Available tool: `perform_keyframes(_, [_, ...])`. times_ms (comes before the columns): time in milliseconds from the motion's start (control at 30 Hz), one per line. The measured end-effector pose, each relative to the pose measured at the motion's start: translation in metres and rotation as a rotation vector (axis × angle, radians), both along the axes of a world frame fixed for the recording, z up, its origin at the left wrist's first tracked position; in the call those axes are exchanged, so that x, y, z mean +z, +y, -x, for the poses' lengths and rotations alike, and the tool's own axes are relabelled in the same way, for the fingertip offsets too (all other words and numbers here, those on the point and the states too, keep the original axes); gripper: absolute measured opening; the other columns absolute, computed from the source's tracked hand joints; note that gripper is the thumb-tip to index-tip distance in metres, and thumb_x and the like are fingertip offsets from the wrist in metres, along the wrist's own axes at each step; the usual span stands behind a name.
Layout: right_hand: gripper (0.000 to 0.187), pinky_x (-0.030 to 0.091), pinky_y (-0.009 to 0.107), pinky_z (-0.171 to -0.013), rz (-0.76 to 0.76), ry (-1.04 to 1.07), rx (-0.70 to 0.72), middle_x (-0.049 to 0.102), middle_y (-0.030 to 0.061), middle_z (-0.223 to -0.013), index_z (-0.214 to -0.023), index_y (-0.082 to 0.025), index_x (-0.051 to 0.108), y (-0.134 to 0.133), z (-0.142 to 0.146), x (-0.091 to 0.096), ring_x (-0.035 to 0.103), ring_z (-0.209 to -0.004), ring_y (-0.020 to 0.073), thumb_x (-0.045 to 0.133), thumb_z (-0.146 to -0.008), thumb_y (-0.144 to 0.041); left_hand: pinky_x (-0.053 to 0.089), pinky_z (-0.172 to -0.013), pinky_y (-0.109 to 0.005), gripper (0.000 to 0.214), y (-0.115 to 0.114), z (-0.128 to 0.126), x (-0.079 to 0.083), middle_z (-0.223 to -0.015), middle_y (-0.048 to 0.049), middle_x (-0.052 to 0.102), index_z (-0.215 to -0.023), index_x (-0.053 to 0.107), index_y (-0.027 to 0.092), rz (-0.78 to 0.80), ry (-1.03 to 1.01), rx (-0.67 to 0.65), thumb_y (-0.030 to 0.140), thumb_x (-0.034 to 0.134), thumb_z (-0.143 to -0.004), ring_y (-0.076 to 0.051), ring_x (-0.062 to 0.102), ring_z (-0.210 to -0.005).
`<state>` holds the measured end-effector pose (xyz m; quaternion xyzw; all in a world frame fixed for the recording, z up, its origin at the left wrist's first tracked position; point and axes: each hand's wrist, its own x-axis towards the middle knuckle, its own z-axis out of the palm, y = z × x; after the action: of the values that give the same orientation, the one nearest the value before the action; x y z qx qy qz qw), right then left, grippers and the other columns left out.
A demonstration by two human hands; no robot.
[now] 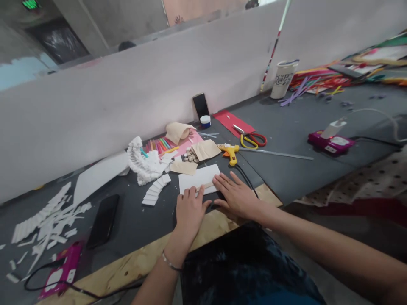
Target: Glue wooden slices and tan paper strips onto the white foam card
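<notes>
A white sheet lies at the front of the table, with a narrow beige strip across its lower part. My left hand rests flat at the strip's left end, fingers stretched forward. On the right end, my right hand presses down with its fingers extended. Both thumbs point inward, near each other but apart. Just beyond the sheet are a piece of brown paper and a yellow glue gun. Left of the sheet, small white cards lie fanned out.
Scissors lie on red paper, with a long glue stick nearby. Left are a white textured craft piece, a dark phone and paper scraps. Purple power strips sit at both sides; a cup stands by the wall.
</notes>
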<state>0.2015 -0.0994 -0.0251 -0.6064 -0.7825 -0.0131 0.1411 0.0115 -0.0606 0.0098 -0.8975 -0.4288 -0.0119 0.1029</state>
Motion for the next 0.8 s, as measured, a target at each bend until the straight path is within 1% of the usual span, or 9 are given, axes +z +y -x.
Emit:
perform_keyframes(167, [0.067, 0.022, 0.052, -0.118, -0.029, -0.011, -0.013, 0.045, 0.0172, -0.148, -0.141, -0.008, 0.047, 0.000, -0.001, 0.003, 0.039, -0.139, 0.0311, 0.047, -0.093, -0.054, 0.042, -0.077, -0.040, 0.042, 0.000, 0.022, 0.005, -0.115, -0.0122, 0.060, -0.133, 0.056, 0.026, -0.020, -0.011, 0.029, 0.040, 0.051, -0.094, -0.029, 0.054, -0.104])
perform_keyframes(300, [0.066, 0.022, 0.053, -0.118, -0.043, -0.012, -0.011, 0.046, 0.0184, -0.147, -0.140, -0.006, 0.048, 0.001, -0.001, 0.004, 0.040, -0.139, 0.0322, 0.051, -0.092, -0.051, 0.042, -0.077, -0.039, 0.032, 0.011, 0.030, 0.005, -0.113, -0.0110, 0.061, -0.124, 0.062, 0.026, 0.009, -0.067, 0.013, 0.033, 0.049, -0.095, -0.027, 0.054, -0.102])
perform_keyframes(367, [0.062, 0.023, 0.052, -0.118, -0.050, -0.011, -0.007, 0.048, 0.0177, -0.146, -0.138, -0.006, 0.051, 0.001, -0.001, 0.007, 0.041, -0.137, 0.0317, 0.053, -0.092, -0.047, 0.043, -0.078, -0.037, 0.028, 0.020, 0.030, 0.004, -0.110, -0.0105, 0.061, -0.117, 0.065, 0.024, 0.055, -0.139, -0.009, 0.029, 0.050, -0.095, -0.026, 0.055, -0.099])
perform_keyframes(467, [0.049, 0.024, 0.051, -0.117, -0.072, 0.004, 0.003, 0.053, 0.0152, -0.142, -0.131, -0.010, 0.058, 0.000, -0.001, 0.010, 0.045, -0.134, 0.0294, 0.055, -0.093, -0.039, 0.043, -0.081, -0.036, 0.022, 0.029, 0.031, 0.001, -0.107, -0.0101, 0.061, -0.108, 0.068, 0.020, 0.088, -0.224, -0.062, 0.027, 0.052, -0.094, -0.024, 0.055, -0.098])
perform_keyframes(600, [0.030, 0.025, 0.049, -0.116, -0.147, -0.003, 0.035, 0.063, 0.0098, -0.130, -0.119, -0.016, 0.065, 0.002, -0.005, 0.011, 0.052, -0.124, 0.0261, 0.050, -0.095, -0.025, 0.041, -0.079, -0.038, 0.020, 0.029, 0.033, -0.002, -0.103, -0.0097, 0.065, -0.100, 0.067, 0.020, 0.026, -0.178, -0.127, 0.028, 0.050, -0.095, -0.026, 0.055, -0.098])
perform_keyframes(700, [0.028, 0.025, 0.049, -0.115, -0.179, -0.056, 0.074, 0.069, 0.0075, -0.118, -0.111, -0.019, 0.068, 0.006, -0.008, 0.012, 0.054, -0.116, 0.0243, 0.046, -0.095, -0.014, 0.039, -0.079, -0.038, 0.022, 0.027, 0.035, -0.005, -0.100, -0.0096, 0.067, -0.102, 0.066, 0.019, -0.002, -0.149, -0.174, 0.026, 0.046, -0.097, -0.025, 0.056, -0.096])
perform_keyframes(800, [0.027, 0.024, 0.048, -0.113, -0.177, -0.096, 0.116, 0.071, 0.0070, -0.109, -0.107, -0.018, 0.069, 0.009, -0.012, 0.014, 0.056, -0.108, 0.0231, 0.046, -0.094, -0.011, 0.039, -0.078, -0.037, 0.022, 0.028, 0.036, -0.009, -0.098, -0.0093, 0.068, -0.101, 0.066, 0.018, -0.013, -0.183, -0.193, 0.026, 0.046, -0.097, -0.024, 0.057, -0.094])
